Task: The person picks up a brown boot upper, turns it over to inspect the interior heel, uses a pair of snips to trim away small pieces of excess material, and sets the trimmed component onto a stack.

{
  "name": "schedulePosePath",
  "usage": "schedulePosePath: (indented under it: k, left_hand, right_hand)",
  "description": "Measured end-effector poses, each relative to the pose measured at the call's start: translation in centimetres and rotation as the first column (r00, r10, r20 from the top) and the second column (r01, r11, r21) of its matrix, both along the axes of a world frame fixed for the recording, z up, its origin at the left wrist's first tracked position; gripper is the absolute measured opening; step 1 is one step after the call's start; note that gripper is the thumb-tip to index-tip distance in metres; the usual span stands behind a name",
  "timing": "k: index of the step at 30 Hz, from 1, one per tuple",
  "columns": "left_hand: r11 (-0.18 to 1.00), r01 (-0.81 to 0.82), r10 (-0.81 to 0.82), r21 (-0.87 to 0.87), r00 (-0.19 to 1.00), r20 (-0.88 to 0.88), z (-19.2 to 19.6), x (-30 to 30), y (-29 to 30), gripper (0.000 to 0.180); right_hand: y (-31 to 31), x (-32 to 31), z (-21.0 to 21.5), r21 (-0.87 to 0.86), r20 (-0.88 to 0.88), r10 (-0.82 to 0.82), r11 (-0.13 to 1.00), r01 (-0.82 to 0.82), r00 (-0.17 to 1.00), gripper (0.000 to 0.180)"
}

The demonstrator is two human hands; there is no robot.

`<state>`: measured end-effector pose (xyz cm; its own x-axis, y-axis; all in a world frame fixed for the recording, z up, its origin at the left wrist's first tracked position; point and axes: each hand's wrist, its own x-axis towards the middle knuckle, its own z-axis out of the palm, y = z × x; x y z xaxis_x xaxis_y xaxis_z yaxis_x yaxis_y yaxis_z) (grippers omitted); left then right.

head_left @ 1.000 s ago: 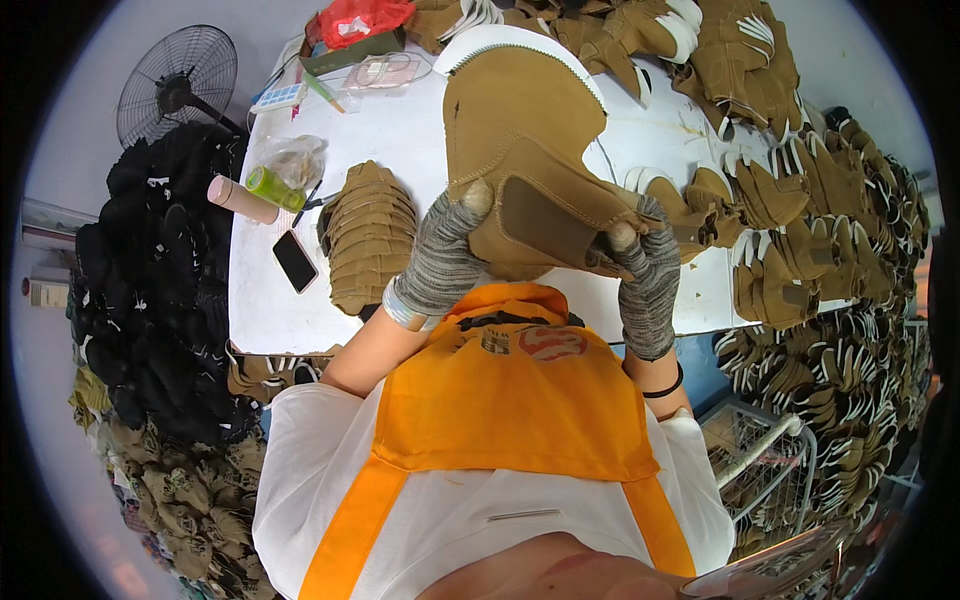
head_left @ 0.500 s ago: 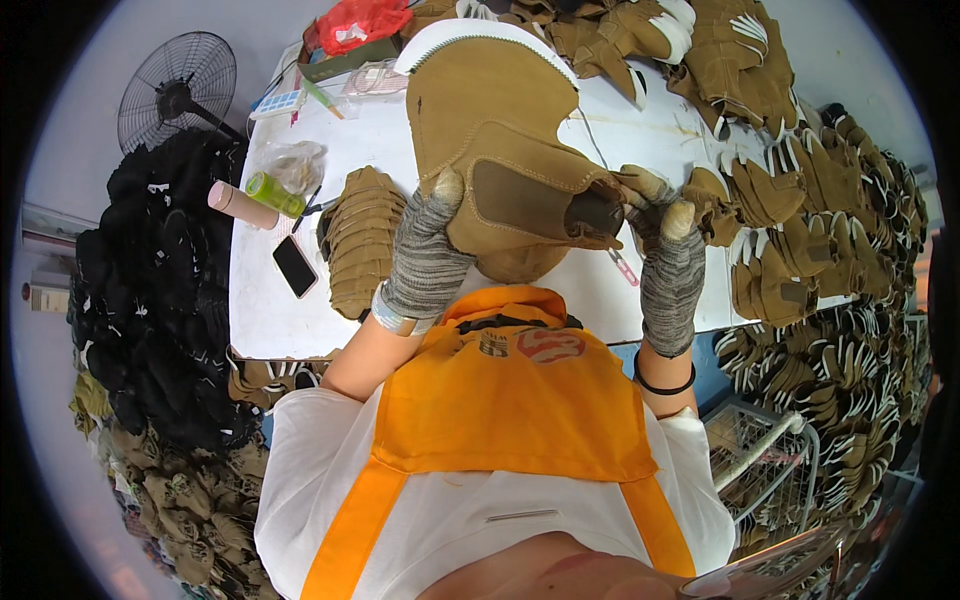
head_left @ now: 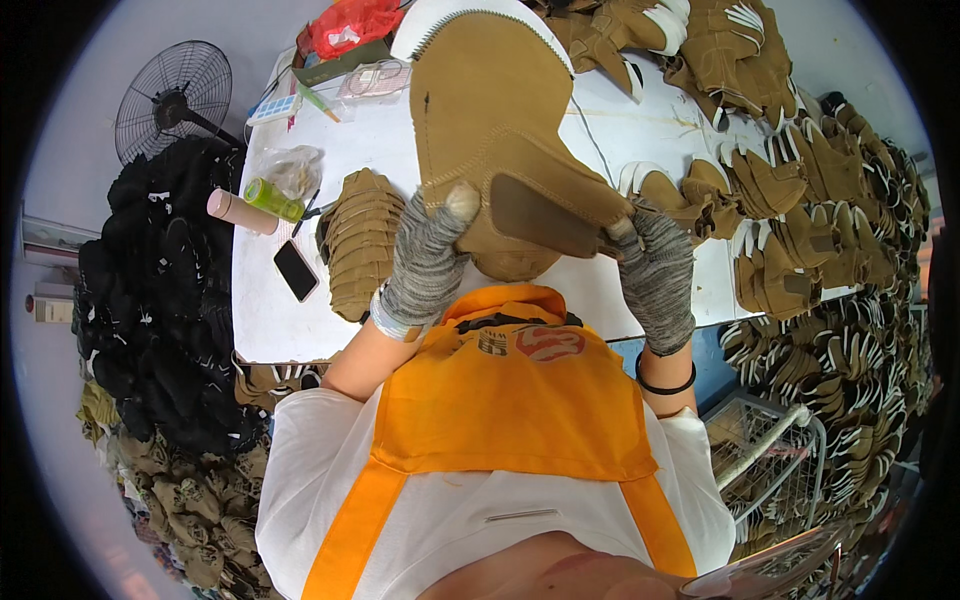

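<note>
Both hands wear grey knit gloves and hold up one large tan suede shoe upper piece (head_left: 490, 110) with white fleece lining at its top edge. My left hand (head_left: 428, 255) pinches its lower left edge. Its lower right end, near a darker brown strip (head_left: 545, 215), is gripped by my right hand (head_left: 655, 270). The piece is lifted above the white table (head_left: 300, 330), close to my orange apron.
A stack of tan cut pieces (head_left: 358, 240) lies left of my hands, beside a black phone (head_left: 296, 270), a green bottle (head_left: 272, 198) and a pink tube (head_left: 240, 211). Many tan uppers (head_left: 800, 200) cover the right side. A fan (head_left: 170, 95) and black pieces (head_left: 150, 300) are at left.
The tan piece has been raised and turned, now standing taller in front of me. My hands have spread further apart along its lower edge.
</note>
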<state>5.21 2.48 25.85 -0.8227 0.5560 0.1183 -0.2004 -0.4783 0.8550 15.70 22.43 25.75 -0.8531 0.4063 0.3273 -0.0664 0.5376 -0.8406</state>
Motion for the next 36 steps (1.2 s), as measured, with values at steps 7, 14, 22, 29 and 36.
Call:
schedulePosePath:
  k: [7, 14, 22, 29, 36]
  left_hand:
    - [0.991, -0.044, 0.023, 0.129, 0.986, 0.166, -0.5, -1.1, 0.0, 0.057]
    - [0.98, -0.009, -0.039, 0.196, 0.97, 0.24, -1.0, -1.4, 0.0, 0.056]
    - [0.965, 0.045, -0.126, 0.26, 0.945, 0.301, -0.9, -1.0, 0.2, 0.062]
    - [0.911, 0.145, -0.308, 0.387, 0.862, 0.403, -2.2, -0.7, 1.0, 0.068]
    - [0.866, 0.205, -0.406, 0.456, 0.821, 0.402, -2.5, -1.0, 1.8, 0.065]
  right_hand:
    - [1.1, 0.3, -0.8, -0.034, -0.104, 0.165, 0.985, -0.169, 0.981, 0.026]
    - [1.0, 0.1, -0.6, -0.095, -0.075, 0.166, 0.98, -0.172, 0.983, 0.026]
    - [0.7, -0.1, -0.9, -0.138, -0.137, 0.123, 0.98, -0.142, 0.983, 0.032]
    - [1.1, -0.7, -2.9, -0.499, -0.082, 0.208, 0.838, -0.22, 0.975, 0.056]
    - [1.8, -3.3, -3.2, -0.661, -0.081, 0.266, 0.707, -0.252, 0.96, 0.034]
